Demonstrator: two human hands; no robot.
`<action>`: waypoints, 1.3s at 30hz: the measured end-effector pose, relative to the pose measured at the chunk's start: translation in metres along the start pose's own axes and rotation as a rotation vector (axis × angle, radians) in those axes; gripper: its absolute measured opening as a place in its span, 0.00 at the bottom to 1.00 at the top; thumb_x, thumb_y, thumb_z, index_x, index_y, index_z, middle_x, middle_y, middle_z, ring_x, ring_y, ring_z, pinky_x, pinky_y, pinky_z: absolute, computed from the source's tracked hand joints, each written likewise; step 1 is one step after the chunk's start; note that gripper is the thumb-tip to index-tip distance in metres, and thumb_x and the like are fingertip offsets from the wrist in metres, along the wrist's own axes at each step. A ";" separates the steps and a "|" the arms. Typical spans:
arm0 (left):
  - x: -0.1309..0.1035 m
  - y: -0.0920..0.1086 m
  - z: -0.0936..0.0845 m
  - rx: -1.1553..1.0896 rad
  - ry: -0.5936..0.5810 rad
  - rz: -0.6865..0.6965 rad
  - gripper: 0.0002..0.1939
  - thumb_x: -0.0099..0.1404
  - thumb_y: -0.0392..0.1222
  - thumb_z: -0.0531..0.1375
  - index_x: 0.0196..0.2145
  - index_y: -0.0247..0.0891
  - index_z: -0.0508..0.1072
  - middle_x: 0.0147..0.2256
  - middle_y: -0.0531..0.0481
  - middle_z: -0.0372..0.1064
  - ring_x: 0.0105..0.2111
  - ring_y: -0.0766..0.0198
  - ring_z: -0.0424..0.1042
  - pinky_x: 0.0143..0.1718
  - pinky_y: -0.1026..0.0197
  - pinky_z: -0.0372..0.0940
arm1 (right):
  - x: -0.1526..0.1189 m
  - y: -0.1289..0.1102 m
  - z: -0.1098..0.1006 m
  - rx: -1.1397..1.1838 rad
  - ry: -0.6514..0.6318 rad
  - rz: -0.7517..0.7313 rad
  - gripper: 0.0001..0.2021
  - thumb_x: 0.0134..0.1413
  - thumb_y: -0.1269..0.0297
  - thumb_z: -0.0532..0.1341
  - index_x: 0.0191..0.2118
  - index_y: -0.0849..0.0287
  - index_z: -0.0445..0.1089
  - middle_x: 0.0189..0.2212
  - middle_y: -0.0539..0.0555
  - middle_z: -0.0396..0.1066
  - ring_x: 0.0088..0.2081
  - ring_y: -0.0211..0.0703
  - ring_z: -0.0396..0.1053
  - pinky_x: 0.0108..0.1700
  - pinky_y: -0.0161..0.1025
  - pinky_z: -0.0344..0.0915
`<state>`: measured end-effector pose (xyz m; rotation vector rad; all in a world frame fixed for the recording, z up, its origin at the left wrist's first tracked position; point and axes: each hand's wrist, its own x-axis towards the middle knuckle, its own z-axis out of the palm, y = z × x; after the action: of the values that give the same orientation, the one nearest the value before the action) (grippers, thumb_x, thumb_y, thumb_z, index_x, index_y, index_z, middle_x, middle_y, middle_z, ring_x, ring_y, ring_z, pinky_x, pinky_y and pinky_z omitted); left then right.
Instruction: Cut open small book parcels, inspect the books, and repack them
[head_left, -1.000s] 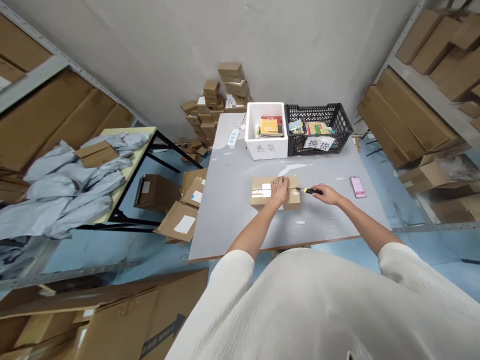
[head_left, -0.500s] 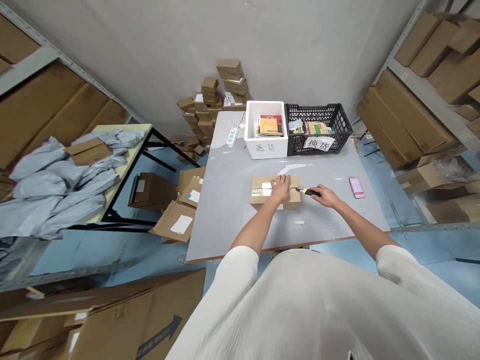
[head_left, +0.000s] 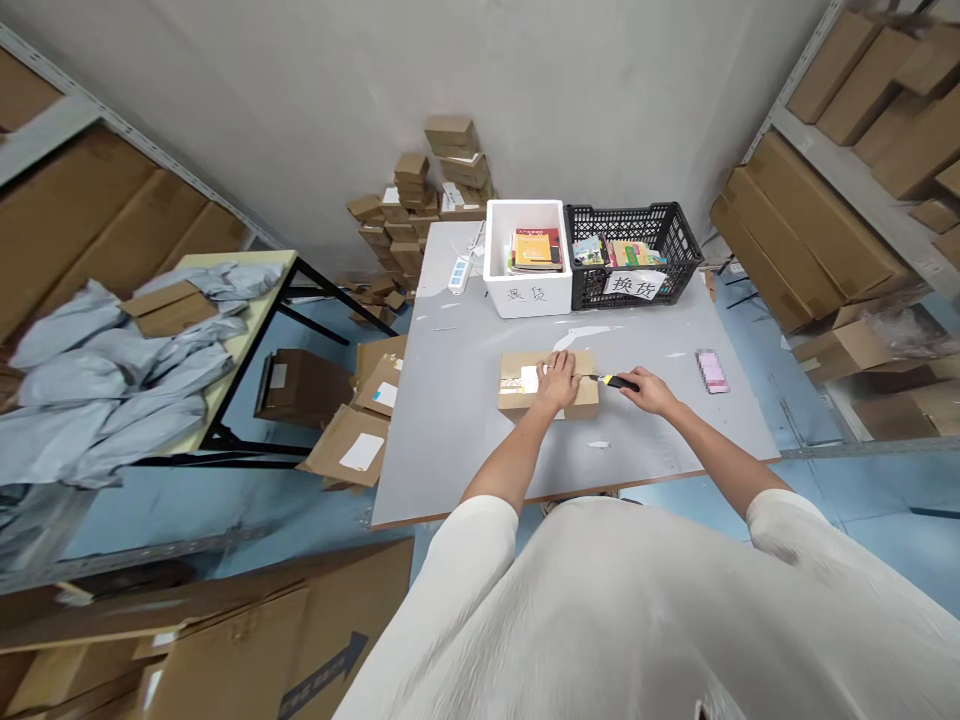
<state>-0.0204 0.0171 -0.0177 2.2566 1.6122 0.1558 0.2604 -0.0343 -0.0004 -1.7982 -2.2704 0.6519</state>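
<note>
A small cardboard box (head_left: 517, 400) with a white label on top lies on the grey table (head_left: 442, 420). My left hand (head_left: 557, 382) rests flat on the box's top, fingers stretched out over its right half. My right hand (head_left: 648, 391) is wrapped around a black and yellow utility knife (head_left: 621, 383). The knife's blade points left and meets the right end of the box near the top seam. Part of the box top is hidden under my left hand.
Behind the box stand a white foam box (head_left: 529, 300) with books and a black plastic crate (head_left: 679, 265) with books. A phone (head_left: 712, 371) lies to the right. A power strip (head_left: 460, 275) sits at back left. Opened cartons (head_left: 352, 440) are beside the table's left edge.
The view has shifted slightly. Both hands, the utility knife and the box keep nearly the same positions, with the blade still at the box's right end.
</note>
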 end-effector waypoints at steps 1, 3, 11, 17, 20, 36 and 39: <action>0.001 -0.002 -0.001 -0.004 -0.012 0.007 0.35 0.79 0.50 0.46 0.79 0.42 0.54 0.80 0.39 0.46 0.80 0.47 0.43 0.77 0.36 0.41 | 0.000 0.000 -0.001 -0.007 -0.005 -0.003 0.21 0.72 0.57 0.63 0.67 0.46 0.76 0.52 0.57 0.76 0.49 0.50 0.76 0.51 0.40 0.70; 0.004 -0.006 -0.001 -0.009 -0.039 0.015 0.37 0.78 0.52 0.49 0.80 0.44 0.52 0.80 0.39 0.44 0.80 0.46 0.42 0.77 0.35 0.40 | 0.001 0.000 -0.002 -0.015 -0.017 -0.007 0.21 0.72 0.58 0.63 0.67 0.46 0.76 0.52 0.57 0.76 0.49 0.50 0.76 0.51 0.41 0.69; 0.013 -0.008 0.002 0.020 -0.103 0.018 0.40 0.79 0.50 0.48 0.82 0.41 0.43 0.81 0.35 0.42 0.81 0.42 0.37 0.76 0.26 0.33 | 0.006 -0.002 0.001 -0.023 -0.037 -0.016 0.22 0.71 0.58 0.64 0.67 0.49 0.76 0.53 0.58 0.75 0.50 0.52 0.76 0.52 0.41 0.69; 0.000 -0.005 0.010 0.025 0.002 0.027 0.36 0.81 0.52 0.42 0.82 0.40 0.47 0.81 0.35 0.42 0.81 0.42 0.38 0.76 0.26 0.30 | 0.008 -0.007 0.014 -0.029 0.019 -0.028 0.22 0.73 0.57 0.61 0.68 0.48 0.75 0.53 0.59 0.75 0.51 0.53 0.75 0.54 0.42 0.69; 0.000 -0.005 0.011 0.027 0.006 0.026 0.37 0.81 0.52 0.42 0.82 0.41 0.47 0.80 0.35 0.43 0.80 0.41 0.39 0.76 0.25 0.32 | 0.008 -0.004 0.015 -0.045 0.037 -0.042 0.23 0.73 0.57 0.61 0.68 0.49 0.75 0.53 0.60 0.75 0.52 0.55 0.74 0.55 0.44 0.69; -0.005 -0.011 0.001 -0.015 0.010 -0.009 0.38 0.77 0.52 0.48 0.80 0.38 0.52 0.81 0.37 0.42 0.81 0.44 0.40 0.79 0.32 0.37 | 0.004 0.012 0.025 0.251 0.138 0.150 0.20 0.67 0.54 0.63 0.60 0.54 0.77 0.53 0.60 0.76 0.54 0.56 0.75 0.59 0.49 0.71; -0.021 -0.027 -0.012 -0.027 0.017 -0.003 0.35 0.77 0.54 0.51 0.76 0.41 0.59 0.80 0.39 0.44 0.81 0.46 0.40 0.79 0.35 0.37 | 0.005 0.006 0.030 0.360 0.170 0.152 0.19 0.66 0.52 0.64 0.57 0.54 0.78 0.52 0.60 0.78 0.53 0.55 0.76 0.59 0.50 0.72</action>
<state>-0.0554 0.0082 -0.0134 2.2382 1.6122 0.1956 0.2522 -0.0354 -0.0306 -1.7791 -1.7867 0.8367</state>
